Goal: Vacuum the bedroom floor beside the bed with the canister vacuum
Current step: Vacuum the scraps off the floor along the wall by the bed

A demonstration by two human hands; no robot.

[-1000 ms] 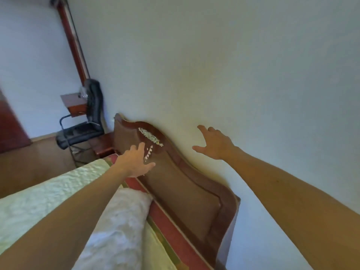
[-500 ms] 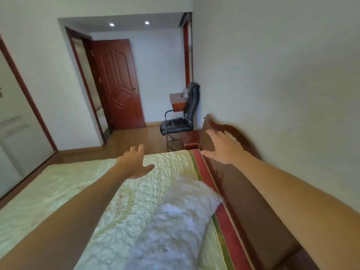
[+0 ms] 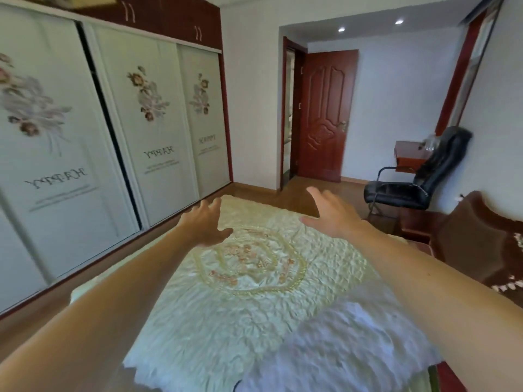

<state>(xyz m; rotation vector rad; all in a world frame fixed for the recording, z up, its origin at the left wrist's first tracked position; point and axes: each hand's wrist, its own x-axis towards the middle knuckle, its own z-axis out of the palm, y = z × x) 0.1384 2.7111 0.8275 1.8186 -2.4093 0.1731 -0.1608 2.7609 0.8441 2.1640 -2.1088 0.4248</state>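
Your left hand (image 3: 208,226) and right hand (image 3: 335,215) spread wide over the bed (image 3: 240,306), holding nothing. No canister vacuum shows, so the job looks not begun. Find it first, then clean the floor (image 3: 17,332) by the bed's left edge.

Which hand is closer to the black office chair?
The right hand. It is spread above the bedspread, on the side of the black chair; the left hand is farther off, toward the wardrobe doors.
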